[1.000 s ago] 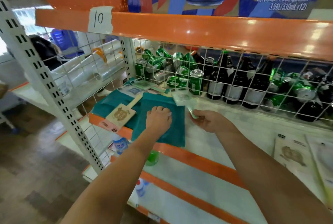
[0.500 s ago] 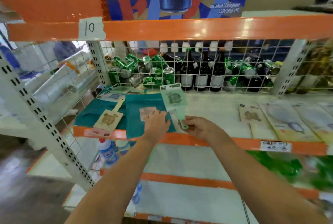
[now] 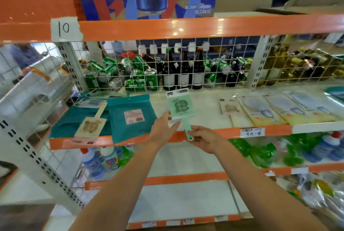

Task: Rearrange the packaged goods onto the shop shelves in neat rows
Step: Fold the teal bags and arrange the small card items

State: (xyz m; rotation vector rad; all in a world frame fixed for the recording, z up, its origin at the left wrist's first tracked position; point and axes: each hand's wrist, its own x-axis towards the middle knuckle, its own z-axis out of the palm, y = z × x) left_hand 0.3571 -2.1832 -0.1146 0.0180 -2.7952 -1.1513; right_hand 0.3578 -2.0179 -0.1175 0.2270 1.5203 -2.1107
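A pale green packaged paddle [image 3: 180, 107] is held upright above the front of the white shelf [image 3: 206, 119]. My right hand [image 3: 205, 138] grips its green handle from below. My left hand [image 3: 163, 128] touches the package's lower left corner with its fingertips. To the left on the shelf lie a teal pouch [image 3: 130, 117] with a pink label and a beige packaged paddle [image 3: 91, 125] on more teal packs. A beige packaged item [image 3: 229, 110] and a row of clear flat packs [image 3: 275, 108] lie on the right.
Behind a wire grid [image 3: 232, 59] sit green cans [image 3: 137, 80] and dark bottles [image 3: 183, 70]. An orange shelf rail [image 3: 186, 28] with a "10" label runs overhead. The shelf below holds white bottles [image 3: 104, 160] and green packs [image 3: 264, 154]. A perforated upright [image 3: 28, 152] stands at the left.
My view has swung right and back from the shelf. My left hand left the teal pouch and reached the green package, which my right hand raised upright.
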